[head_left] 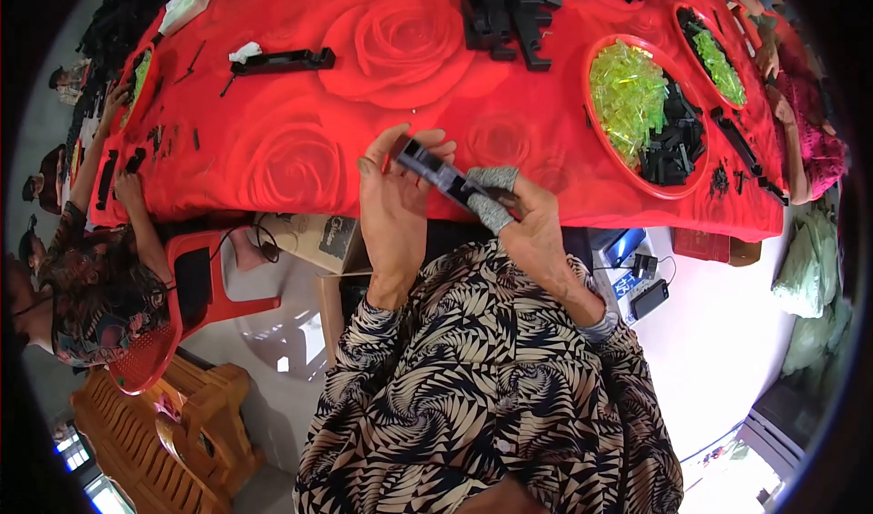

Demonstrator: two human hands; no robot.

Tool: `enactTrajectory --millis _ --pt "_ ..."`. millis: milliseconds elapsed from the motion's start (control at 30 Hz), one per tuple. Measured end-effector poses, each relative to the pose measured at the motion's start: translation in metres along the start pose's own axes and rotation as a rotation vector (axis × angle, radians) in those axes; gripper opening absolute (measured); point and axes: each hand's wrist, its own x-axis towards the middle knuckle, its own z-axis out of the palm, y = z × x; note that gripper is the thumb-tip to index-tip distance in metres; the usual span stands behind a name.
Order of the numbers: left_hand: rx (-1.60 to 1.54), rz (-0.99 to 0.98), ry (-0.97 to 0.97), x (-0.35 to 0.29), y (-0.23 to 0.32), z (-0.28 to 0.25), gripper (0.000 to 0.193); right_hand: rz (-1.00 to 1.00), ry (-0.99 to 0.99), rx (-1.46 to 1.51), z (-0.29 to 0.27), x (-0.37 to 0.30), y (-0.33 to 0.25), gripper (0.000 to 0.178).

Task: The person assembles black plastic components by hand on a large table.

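My right hand (534, 236), with grey knitted covers on its thumb and a finger, grips a long narrow black plastic part (435, 170). The part slants up and left in front of my left hand (394, 209). That hand is open, palm showing, with fingers and thumb apart. The part's far end overlaps the left fingers; whether they touch cannot be made out. Right of my hands stands a red oval tray (596, 130) holding clear yellow-green pieces (627, 95) and small black pieces (675, 141).
A red rose-patterned cloth (391, 36) covers the table. Long black parts (509, 14) are heaped at the back; another black part (289, 61) lies at the left. A person (100, 287) works at the left, another (805, 141) at the right beside a second tray (682, 27).
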Motion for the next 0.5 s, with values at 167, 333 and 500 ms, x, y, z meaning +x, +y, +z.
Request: enactTrajectory --millis 167,333,500 --pt "-0.125 0.009 -0.109 -0.003 0.003 0.001 0.041 -0.038 -0.091 -0.034 0.008 -0.005 -0.002 0.021" --pt "-0.014 0.061 -0.009 -0.012 -0.003 0.019 0.038 -0.213 -0.139 -0.212 0.005 -0.007 0.0 0.02" --pt "0.001 0.108 -0.012 -0.019 -0.004 0.024 0.036 -0.229 -0.174 -0.224 0.002 -0.009 0.004 0.033"
